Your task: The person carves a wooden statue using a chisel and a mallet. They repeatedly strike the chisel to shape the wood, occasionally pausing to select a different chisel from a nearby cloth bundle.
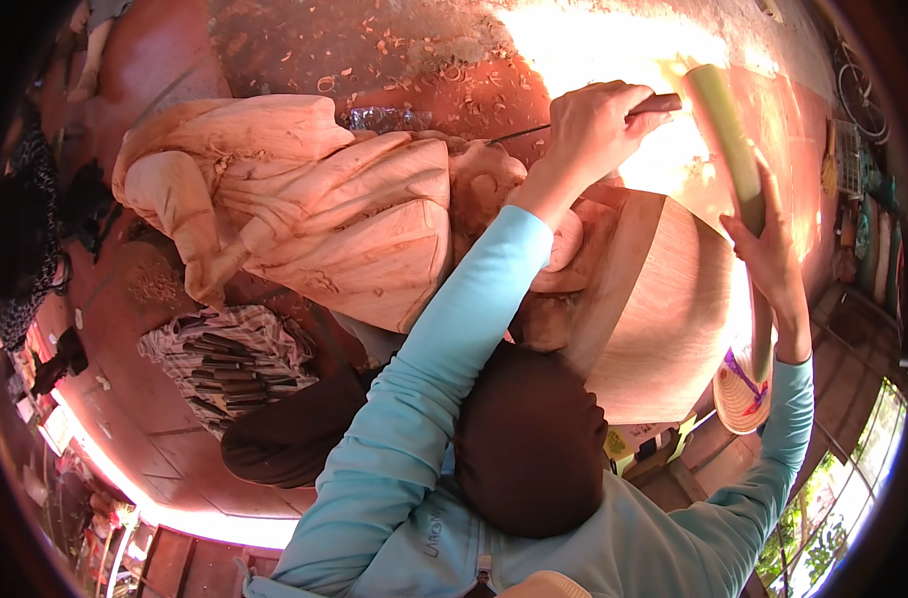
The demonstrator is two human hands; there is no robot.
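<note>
A pale carved wooden statue of a robed figure (304, 199) lies on its side, its broad block base (663, 309) to the right. Above the statue's lower end, my left hand (599, 135) is wrapped round the wooden handle of a chisel (656, 104). The chisel's thin dark shank points left toward the carving; whether its tip touches the wood I cannot tell. At the right, beyond the base, my right hand (770, 239) grips a long greenish-yellow wooden mallet (723, 125). The mallet's thick end stands near the chisel's butt, with a gap between them.
Several carving tools (230, 371) lie on a checked cloth (175, 344) at the left. Wood shavings (454, 75) litter the reddish floor at the far side. A woven hat-like thing (741, 399) is below my right hand. A dark rounded shape (529, 439) lies between my arms.
</note>
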